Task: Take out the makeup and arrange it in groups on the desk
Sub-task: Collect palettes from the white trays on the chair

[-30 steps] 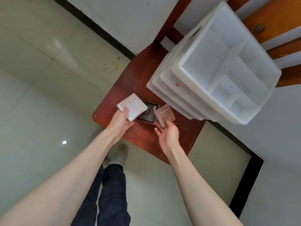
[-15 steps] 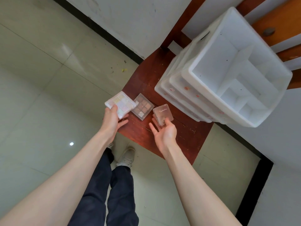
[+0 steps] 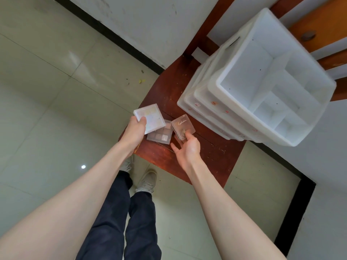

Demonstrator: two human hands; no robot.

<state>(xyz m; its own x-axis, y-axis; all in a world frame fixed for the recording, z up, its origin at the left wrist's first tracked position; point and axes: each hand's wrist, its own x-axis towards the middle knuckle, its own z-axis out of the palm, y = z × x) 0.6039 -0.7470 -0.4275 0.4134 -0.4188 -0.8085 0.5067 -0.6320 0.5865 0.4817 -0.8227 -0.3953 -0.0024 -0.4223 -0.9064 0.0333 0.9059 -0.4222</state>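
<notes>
From the head view, the left hand (image 3: 134, 131) grips a pale square palette (image 3: 150, 117) by its near corner, thumb on top, holding it above the near-left edge of the red-brown desk (image 3: 216, 147). The right hand (image 3: 187, 149) pinches a small pinkish compact (image 3: 183, 126) with script lettering, thumb pressed on its lid and the other fingers spread loosely beneath. Between them a clear-lidded eyeshadow palette (image 3: 159, 136) lies flat on the desk, partly under the pale one. The white drawer organiser (image 3: 262, 91) stands on the far right part of the desk, its top compartments showing nothing inside. The likeliest slip comes from the corner-only grip on the pale palette: it overhangs the desk edge, so a loosened thumb would probably drop it to the tiled floor (image 3: 47, 109). The compact's smooth lid looks slick under a single thumb and could slide out. Setting either down carelessly might nudge the lying palette toward the edge.
</notes>
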